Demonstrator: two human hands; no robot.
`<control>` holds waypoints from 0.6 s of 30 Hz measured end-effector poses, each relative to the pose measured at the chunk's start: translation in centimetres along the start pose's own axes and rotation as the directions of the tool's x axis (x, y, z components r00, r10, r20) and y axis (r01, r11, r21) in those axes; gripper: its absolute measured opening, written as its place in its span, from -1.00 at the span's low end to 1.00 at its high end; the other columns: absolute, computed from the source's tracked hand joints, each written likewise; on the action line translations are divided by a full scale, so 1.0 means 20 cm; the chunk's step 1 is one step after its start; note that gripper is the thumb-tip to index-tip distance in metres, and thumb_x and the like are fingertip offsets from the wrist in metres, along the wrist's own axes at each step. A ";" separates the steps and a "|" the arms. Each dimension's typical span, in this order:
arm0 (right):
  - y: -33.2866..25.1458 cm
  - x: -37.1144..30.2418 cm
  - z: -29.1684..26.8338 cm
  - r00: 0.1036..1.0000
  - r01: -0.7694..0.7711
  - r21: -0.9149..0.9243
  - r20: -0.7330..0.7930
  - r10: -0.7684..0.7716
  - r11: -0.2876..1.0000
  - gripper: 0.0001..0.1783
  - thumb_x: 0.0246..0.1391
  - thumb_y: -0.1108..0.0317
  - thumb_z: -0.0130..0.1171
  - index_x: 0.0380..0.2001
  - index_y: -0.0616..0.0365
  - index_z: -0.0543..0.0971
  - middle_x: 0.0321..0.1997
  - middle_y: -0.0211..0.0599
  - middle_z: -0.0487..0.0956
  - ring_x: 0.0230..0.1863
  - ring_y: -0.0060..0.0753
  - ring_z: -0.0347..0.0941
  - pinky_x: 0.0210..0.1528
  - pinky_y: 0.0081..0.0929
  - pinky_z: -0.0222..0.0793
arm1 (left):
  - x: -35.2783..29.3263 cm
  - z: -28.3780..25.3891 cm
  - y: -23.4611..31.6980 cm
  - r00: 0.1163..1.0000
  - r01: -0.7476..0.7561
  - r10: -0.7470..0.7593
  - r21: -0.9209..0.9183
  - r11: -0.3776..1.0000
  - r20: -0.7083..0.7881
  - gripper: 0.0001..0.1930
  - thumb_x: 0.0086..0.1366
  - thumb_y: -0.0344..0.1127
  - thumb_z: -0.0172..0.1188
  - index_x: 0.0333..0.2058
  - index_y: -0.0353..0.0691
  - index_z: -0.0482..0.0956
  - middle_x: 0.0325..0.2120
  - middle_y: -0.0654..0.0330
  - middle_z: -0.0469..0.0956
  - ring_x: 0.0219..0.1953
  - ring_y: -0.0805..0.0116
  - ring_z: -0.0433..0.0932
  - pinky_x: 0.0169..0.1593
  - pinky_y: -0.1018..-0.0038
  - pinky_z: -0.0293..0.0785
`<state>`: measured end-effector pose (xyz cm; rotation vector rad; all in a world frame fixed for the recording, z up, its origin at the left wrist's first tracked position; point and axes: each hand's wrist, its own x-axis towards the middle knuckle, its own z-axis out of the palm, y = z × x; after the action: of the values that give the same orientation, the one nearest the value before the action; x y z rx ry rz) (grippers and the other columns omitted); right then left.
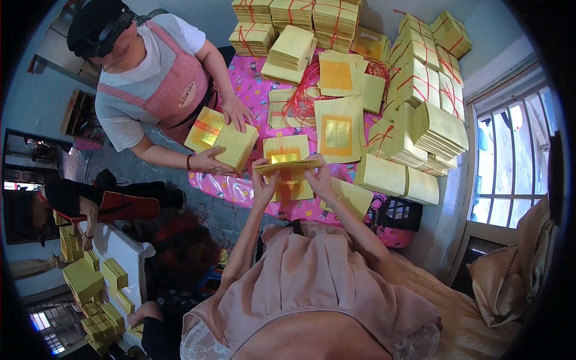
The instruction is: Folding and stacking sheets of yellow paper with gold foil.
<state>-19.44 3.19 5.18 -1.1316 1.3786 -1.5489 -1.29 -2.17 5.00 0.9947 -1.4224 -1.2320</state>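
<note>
Between my two hands is a thin stack of yellow paper sheets [288, 168], seen nearly edge-on and raised over the table. My left hand [264, 185] grips its left end, thumb on the near side. At the right end, my right hand [319, 181] pinches it the same way. Under and behind the stack lie yellow sheets [287, 145] with an orange patch and a shiny gold square. Just right of them rests another pile of yellow paper [339, 131] with the same gold and orange print.
A pink patterned cloth [240, 197] covers the table. Red strings [305, 96] lie heaped mid-table. Bundles tied in red [420, 84] are piled at the right and back. On the left, a co-worker in a pink apron holds a thick yellow paper block [225, 141]. A black basket [399, 213] sits near right.
</note>
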 end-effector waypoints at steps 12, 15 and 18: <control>-0.04 0.02 0.01 0.999 -0.047 0.101 0.013 0.046 0.994 -0.72 -0.08 0.57 0.08 -0.23 0.18 0.36 -0.31 -0.36 0.42 -0.17 -0.57 0.35 -0.05 -0.57 0.28 | 0.01 0.04 0.10 0.996 -0.008 -0.001 -0.091 0.996 -0.094 -0.56 0.17 -0.51 0.18 -0.01 -0.25 0.23 -0.15 0.22 0.31 -0.07 0.43 0.35 0.03 0.53 0.26; -0.04 0.01 0.03 1.000 -0.014 0.022 -0.021 0.015 1.000 -0.74 0.00 0.50 0.12 -0.21 0.20 0.36 -0.26 -0.31 0.46 -0.16 -0.53 0.38 -0.06 -0.55 0.30 | 0.00 0.05 0.09 0.993 -0.008 -0.004 -0.105 0.994 -0.116 -0.61 0.22 -0.50 0.13 0.00 -0.26 0.23 -0.14 0.19 0.36 -0.05 0.43 0.37 0.04 0.53 0.27; -0.02 0.02 0.04 0.995 -0.022 0.005 -0.101 0.023 1.000 -0.74 0.07 0.42 0.14 -0.19 0.23 0.36 -0.19 -0.25 0.50 -0.14 -0.47 0.41 -0.09 -0.52 0.33 | 0.02 0.08 0.11 0.994 0.033 -0.046 -0.124 0.992 -0.102 -0.66 0.27 -0.48 0.08 0.00 -0.29 0.25 -0.14 0.17 0.41 -0.07 0.42 0.39 0.03 0.53 0.28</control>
<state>-18.71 2.63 5.64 -1.0439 1.4489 -1.6114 -2.87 -1.81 7.24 0.9927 -1.2373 -1.2617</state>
